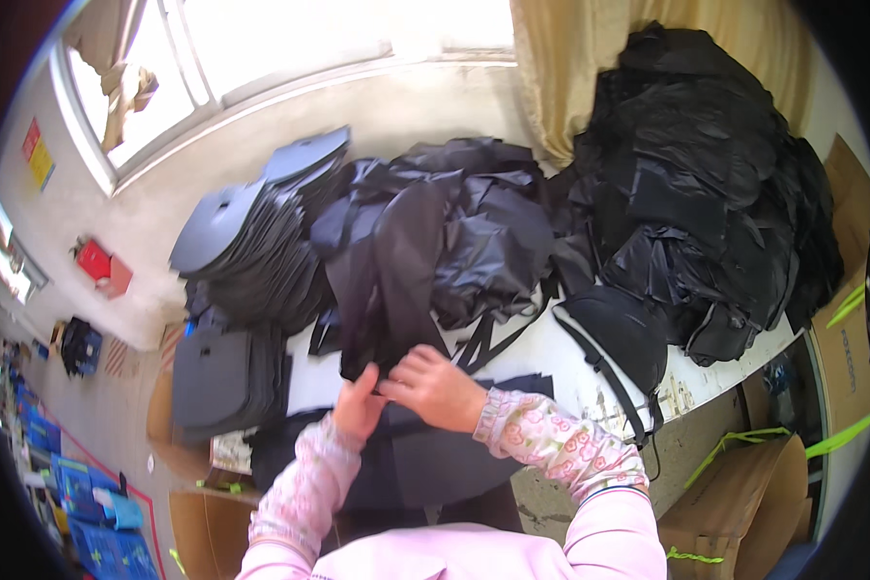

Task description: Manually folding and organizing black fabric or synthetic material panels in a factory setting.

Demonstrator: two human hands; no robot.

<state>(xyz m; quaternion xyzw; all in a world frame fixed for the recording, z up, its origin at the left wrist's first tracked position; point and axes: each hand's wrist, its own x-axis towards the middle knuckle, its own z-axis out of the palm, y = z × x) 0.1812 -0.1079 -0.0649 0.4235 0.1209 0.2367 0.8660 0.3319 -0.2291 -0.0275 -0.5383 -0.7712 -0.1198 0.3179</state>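
Observation:
Both hands meet over the front of the white table (311, 379), at the lower end of a black fabric piece (404, 253) that rises away from me, slightly blurred. My left hand (358, 404) is closed, pinching the fabric's near edge with thumb and fingers. Beside it, my right hand (437, 389) has its fingers bent onto the same edge; the fingertips partly hide what they grip. Below my hands, flat dark panels (425, 462) lie across the table's front edge. Behind the held piece is a heap of black fabric bags (498, 232) with loose straps.
Stacks of stiff grey-black panels (224, 232) stand at the left. A tall pile of black bags (706, 184) fills the right, with a single black bag (617, 338) before it. Cardboard boxes (735, 503) flank the table below. A window (309, 43) lies behind.

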